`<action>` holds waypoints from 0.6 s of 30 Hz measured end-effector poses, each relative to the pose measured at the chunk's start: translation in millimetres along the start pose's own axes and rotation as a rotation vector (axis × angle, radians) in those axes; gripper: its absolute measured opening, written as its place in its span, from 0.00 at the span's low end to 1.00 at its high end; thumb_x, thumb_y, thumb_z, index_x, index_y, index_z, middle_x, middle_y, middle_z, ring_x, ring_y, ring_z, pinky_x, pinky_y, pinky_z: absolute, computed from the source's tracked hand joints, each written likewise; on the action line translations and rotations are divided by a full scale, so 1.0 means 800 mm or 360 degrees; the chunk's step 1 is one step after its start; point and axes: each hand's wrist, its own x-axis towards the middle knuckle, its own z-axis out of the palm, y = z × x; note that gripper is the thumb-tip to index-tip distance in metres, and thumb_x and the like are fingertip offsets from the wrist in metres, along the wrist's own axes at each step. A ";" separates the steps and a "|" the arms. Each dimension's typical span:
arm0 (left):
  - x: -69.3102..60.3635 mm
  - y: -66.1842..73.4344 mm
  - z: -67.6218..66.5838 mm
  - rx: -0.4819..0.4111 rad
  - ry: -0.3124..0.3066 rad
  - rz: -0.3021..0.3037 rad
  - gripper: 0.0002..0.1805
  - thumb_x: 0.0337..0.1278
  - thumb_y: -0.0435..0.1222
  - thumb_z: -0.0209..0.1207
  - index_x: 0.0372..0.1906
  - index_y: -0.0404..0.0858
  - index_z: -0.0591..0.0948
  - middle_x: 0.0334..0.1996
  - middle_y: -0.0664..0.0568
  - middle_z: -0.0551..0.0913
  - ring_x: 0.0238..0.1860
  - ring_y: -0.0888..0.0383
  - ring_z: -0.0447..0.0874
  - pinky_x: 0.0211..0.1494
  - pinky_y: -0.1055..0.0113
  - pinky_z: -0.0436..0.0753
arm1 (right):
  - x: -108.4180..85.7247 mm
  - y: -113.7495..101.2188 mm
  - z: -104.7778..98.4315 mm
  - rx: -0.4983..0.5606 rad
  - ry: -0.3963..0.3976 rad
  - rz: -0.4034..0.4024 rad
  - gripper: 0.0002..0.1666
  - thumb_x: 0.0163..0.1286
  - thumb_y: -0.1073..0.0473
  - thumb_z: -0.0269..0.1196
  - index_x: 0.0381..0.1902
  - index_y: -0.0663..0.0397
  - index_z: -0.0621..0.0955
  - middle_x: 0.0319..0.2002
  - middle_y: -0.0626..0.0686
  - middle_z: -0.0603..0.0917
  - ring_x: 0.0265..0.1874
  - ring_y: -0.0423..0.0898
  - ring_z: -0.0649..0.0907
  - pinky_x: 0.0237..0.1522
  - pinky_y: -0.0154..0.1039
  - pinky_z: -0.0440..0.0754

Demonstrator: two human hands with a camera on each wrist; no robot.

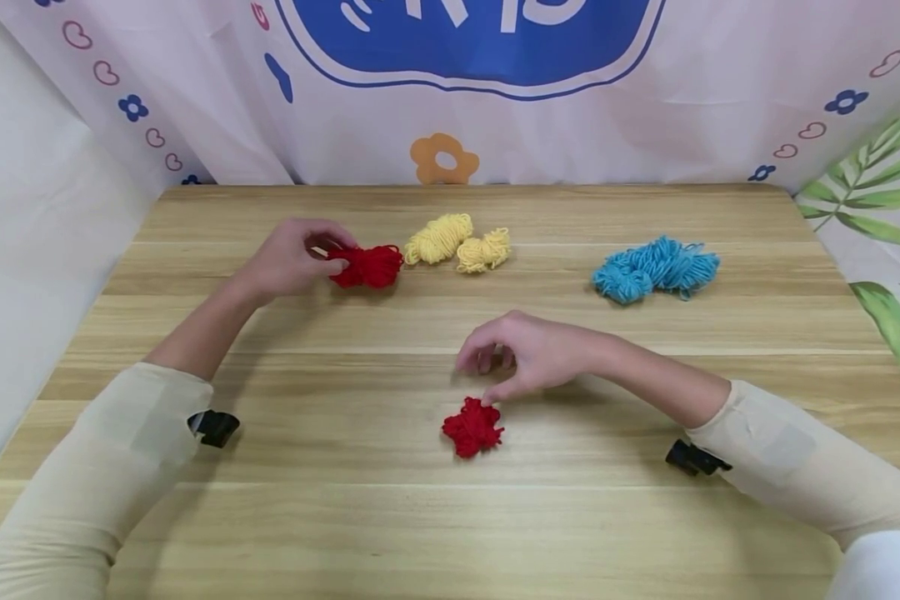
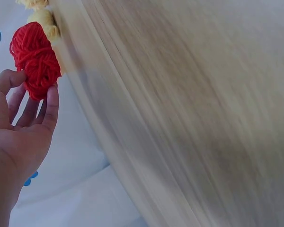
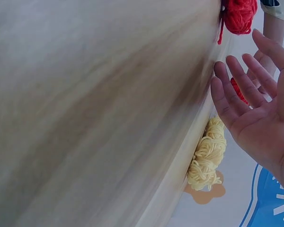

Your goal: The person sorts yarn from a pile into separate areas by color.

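Near the back left of the table, my left hand [image 1: 297, 260] pinches one end of a red yarn bundle [image 1: 375, 267] between thumb and fingers. The left wrist view shows that red bundle [image 2: 35, 59] with the fingertips around its lower end. My right hand [image 1: 536, 354] hovers over the middle of the table, fingers relaxed and apart, holding nothing. Just below its thumb lies a smaller red yarn bundle [image 1: 474, 427]; whether the thumb touches it I cannot tell. In the right wrist view, the palm of the right hand [image 3: 260, 104] faces the camera beside the red yarn [image 3: 240, 16].
Two yellow yarn bundles [image 1: 439, 239] lie right of the left hand's red one. Blue yarn bundles [image 1: 656, 268] sit at the back right of the wooden table [image 1: 390, 533]. A printed cloth [image 1: 570, 137] hangs behind the table's far edge. Each forearm carries a black clip-like mount.
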 end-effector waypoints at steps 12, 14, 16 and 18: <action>-0.004 -0.015 -0.013 0.0013 0.0082 -0.0086 0.14 0.66 0.25 0.62 0.55 0.28 0.83 0.53 0.35 0.84 0.46 0.57 0.82 0.42 0.78 0.81 | 0.001 -0.005 0.003 -0.0031 -0.0036 0.0031 0.25 0.63 0.58 0.77 0.57 0.52 0.84 0.48 0.47 0.86 0.44 0.45 0.83 0.46 0.42 0.85; -0.004 -0.018 -0.014 0.0006 0.0088 -0.0106 0.14 0.67 0.26 0.62 0.55 0.29 0.83 0.54 0.35 0.83 0.47 0.56 0.82 0.42 0.78 0.81 | 0.002 -0.005 0.003 -0.0033 -0.0040 0.0024 0.25 0.63 0.57 0.77 0.57 0.52 0.84 0.48 0.46 0.86 0.44 0.45 0.82 0.46 0.41 0.84; -0.005 -0.020 -0.016 0.0001 0.0090 -0.0124 0.15 0.67 0.26 0.62 0.56 0.29 0.83 0.55 0.36 0.83 0.49 0.53 0.82 0.42 0.78 0.81 | 0.002 -0.006 0.004 -0.0034 -0.0042 0.0017 0.25 0.63 0.57 0.77 0.57 0.52 0.84 0.48 0.46 0.86 0.44 0.44 0.82 0.46 0.41 0.84; -0.005 -0.023 -0.019 0.0006 0.0090 -0.0143 0.15 0.68 0.27 0.62 0.57 0.29 0.83 0.55 0.36 0.83 0.51 0.50 0.81 0.42 0.78 0.81 | 0.003 -0.006 0.004 -0.0032 -0.0047 0.0011 0.25 0.63 0.56 0.77 0.57 0.52 0.84 0.48 0.46 0.86 0.44 0.44 0.82 0.46 0.41 0.84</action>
